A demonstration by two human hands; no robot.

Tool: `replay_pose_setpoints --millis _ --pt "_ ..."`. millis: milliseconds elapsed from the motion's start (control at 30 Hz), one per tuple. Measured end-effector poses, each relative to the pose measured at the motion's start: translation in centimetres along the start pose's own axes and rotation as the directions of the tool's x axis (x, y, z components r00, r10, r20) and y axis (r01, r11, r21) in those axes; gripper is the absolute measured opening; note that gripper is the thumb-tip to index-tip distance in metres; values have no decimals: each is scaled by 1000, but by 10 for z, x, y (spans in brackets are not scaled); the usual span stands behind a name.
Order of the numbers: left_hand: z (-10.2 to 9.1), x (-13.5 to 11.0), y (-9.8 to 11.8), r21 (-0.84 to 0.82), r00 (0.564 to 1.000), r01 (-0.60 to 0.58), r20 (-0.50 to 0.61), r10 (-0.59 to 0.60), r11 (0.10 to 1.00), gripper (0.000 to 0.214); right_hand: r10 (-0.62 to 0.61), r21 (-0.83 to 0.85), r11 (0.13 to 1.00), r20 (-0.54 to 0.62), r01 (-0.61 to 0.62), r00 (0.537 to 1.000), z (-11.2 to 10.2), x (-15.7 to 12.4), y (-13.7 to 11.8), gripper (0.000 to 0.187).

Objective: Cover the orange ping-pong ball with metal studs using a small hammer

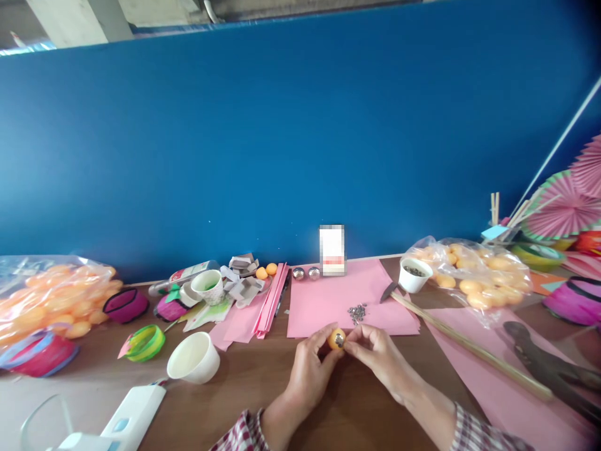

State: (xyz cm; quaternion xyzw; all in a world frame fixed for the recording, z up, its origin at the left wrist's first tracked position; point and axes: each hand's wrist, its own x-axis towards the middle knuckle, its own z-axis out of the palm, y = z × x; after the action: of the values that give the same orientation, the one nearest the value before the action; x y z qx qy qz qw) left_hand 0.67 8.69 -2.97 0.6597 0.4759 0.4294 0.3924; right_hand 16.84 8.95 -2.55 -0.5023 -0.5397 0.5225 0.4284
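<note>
My left hand [312,366] is closed around a small orange ball [336,339] that looks like a ping-pong ball. Silvery studs cover part of its facing side. My right hand [375,354] touches the ball's right side, thumb and forefinger pinched together; anything between them is too small to make out. Just beyond the hands, a loose heap of small metal studs [357,313] lies on pink paper [323,307]. Toward the back of that paper sit two silver-covered balls [298,274].
At right are a hammer [460,338], dark pliers [539,357], a white cup of studs [414,275] and a bag of orange balls [488,275]. Leftward stand a white paper cup [193,358], a power strip [134,416] and another ball bag [47,294]. A blue partition [282,138] rises behind.
</note>
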Motion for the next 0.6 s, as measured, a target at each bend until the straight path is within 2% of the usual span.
replay_pose_setpoints --millis 267,433,600 --pt "0 2 -1 -6 999 41 29 -41 999 38 -16 117 993 -20 18 1000 2 6 4 29" --pt "0 4 -7 -88 999 34 8 -33 996 44 -40 178 984 53 30 998 1 7 4 26" --pt "-1 2 0 -142 999 6 37 -1 990 44 -76 128 989 18 73 997 4 5 2 31"
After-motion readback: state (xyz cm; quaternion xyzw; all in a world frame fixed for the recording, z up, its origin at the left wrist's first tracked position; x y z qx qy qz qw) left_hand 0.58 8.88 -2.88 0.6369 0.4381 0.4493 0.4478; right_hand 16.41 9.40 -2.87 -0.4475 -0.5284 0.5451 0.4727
